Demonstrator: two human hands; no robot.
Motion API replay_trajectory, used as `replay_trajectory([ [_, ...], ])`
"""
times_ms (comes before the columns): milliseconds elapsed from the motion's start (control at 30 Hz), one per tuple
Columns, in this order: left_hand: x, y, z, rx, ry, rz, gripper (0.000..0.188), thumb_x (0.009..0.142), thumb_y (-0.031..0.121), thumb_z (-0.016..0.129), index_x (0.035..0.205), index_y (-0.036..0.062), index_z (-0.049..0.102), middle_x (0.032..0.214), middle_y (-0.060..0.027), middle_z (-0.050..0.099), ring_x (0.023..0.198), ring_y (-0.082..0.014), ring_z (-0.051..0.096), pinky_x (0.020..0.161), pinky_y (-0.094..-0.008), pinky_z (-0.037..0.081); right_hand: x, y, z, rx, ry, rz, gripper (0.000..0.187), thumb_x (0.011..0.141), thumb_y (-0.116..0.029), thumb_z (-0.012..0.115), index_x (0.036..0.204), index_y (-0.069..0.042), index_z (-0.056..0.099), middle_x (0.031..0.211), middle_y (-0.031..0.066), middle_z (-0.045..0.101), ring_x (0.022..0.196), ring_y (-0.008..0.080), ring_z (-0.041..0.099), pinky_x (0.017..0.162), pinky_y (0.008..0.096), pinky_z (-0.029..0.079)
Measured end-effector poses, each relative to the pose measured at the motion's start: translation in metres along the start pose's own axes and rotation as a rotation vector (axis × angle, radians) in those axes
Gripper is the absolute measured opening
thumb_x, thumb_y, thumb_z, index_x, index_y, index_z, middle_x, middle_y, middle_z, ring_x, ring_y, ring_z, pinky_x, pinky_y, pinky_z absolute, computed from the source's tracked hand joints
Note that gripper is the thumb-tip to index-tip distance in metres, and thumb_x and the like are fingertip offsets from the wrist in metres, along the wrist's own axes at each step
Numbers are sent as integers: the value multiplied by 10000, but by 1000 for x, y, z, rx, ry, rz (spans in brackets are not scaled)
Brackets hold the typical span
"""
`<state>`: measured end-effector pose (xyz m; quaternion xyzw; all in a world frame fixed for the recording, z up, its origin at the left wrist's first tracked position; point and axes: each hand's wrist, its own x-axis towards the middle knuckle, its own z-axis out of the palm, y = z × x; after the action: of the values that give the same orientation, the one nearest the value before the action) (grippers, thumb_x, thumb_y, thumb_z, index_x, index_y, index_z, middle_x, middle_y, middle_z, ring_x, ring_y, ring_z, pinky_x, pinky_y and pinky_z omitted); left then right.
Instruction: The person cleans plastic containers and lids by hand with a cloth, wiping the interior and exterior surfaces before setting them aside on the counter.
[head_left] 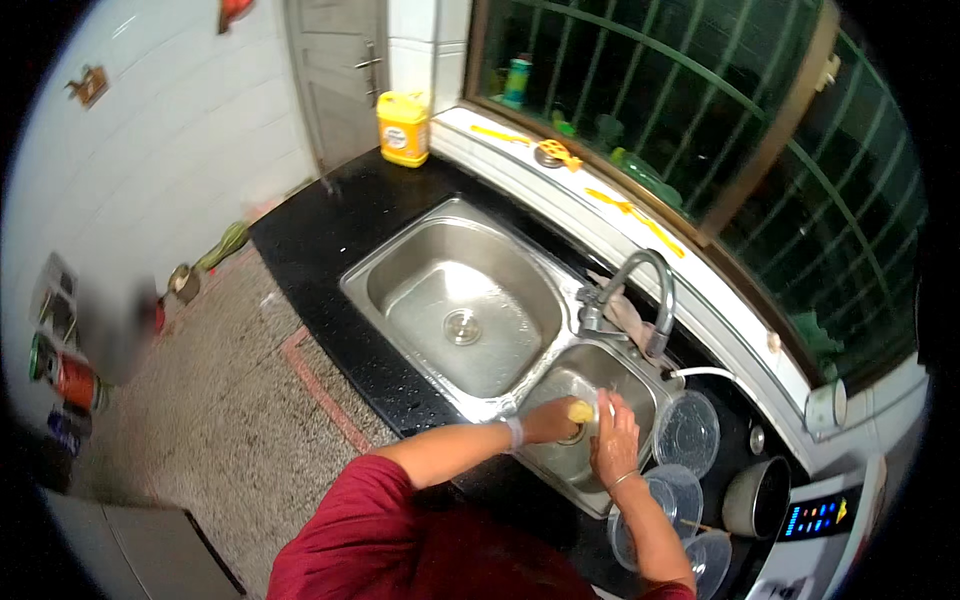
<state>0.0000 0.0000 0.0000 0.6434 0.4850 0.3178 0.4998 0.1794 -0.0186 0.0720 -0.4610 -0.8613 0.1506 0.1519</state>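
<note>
A black desk, wet in spots, is fitted with a double steel sink; with the small basin taken as the clock's centre, the large basin is set at ten o'clock, the faucet at one, and clear plastic containers are placed from three to five. A dark-mouthed pot is seen at four, a speckled floor at nine and a grey door at eleven. Over the small basin, a yellow lump is gripped by the curled left hand, whose forearm is brought in from eight o'clock. The right hand is held just beside it, fingers extended, its forearm entering from five. A printed label is borne by the yellow jug at eleven, and blue symbols are lit on a dark panel at four.
</note>
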Motion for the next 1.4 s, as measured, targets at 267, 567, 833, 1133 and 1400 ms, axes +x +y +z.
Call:
replay_trajectory([
  [267,-38,57,4,-860,-855,-466,244,866,114,609,721,194,429,543,76,295,434,-64,270,401,-231,189,-25,-12,-34,-288,-177,-396,534,829,-137,584,1359,-146,514,1192,84,573,1149,299,537,951,469,404],
  [567,-60,85,-16,-655,-1006,-531,266,896,287,723,809,146,515,572,59,379,450,-72,341,400,-238,238,-12,-69,-68,-459,-247,-440,518,943,-321,481,1428,-146,430,889,54,669,844,241,640,714,378,482],
  [833,-58,81,-22,-506,-972,-433,293,867,366,744,869,144,552,565,53,412,434,-80,335,388,-269,202,-9,-66,-42,-451,-334,-272,499,903,-232,519,1349,-17,459,755,88,688,665,262,686,540,390,512],
  [1133,-48,78,-30,-342,-788,-386,173,876,215,673,942,115,548,596,32,431,441,-87,341,400,-255,242,1,-54,-20,-417,-397,-146,517,923,-243,508,1350,36,421,739,141,694,636,319,689,508,440,511],
  [1400,-23,6,-9,42,-461,348,285,845,120,580,1105,8,621,996,-174,695,983,-335,636,835,-413,487,16,-56,0,-273,-421,90,313,919,-166,514,1158,30,561,863,261,686,772,405,697,619,501,552],
])
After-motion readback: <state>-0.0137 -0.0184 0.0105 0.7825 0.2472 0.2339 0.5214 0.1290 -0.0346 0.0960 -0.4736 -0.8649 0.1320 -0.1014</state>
